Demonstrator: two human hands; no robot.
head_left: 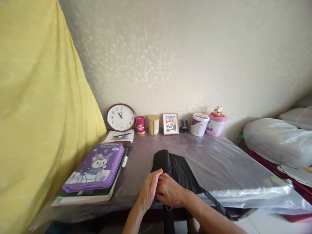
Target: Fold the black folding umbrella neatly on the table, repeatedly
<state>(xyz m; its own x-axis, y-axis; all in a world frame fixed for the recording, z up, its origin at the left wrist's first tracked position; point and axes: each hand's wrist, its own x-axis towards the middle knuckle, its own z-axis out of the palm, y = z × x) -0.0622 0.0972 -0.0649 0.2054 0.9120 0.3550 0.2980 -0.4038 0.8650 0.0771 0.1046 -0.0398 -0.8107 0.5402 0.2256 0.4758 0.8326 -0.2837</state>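
Observation:
A black folded fabric item with straps (pixel 181 164) lies at the table's front edge; its exact kind is unclear. A thin strap trails off to the right, and a wider strap with a small metal ring hangs over the edge. My left hand (pixel 149 188) presses along the near left side of the fabric, fingers together. Against it, my right hand (pixel 170 190) curls down on the fabric, its fingertips partly hidden. The two hands touch at the fingers.
Plastic sheeting (pixel 219 162) covers the table. A purple cartoon case (pixel 95 167) rests on books at left, near a white marker (pixel 124 161). Along the wall stand a clock (pixel 121 117), tins, a picture frame (pixel 171 123) and tubs. White bags (pixel 278 139) sit at right.

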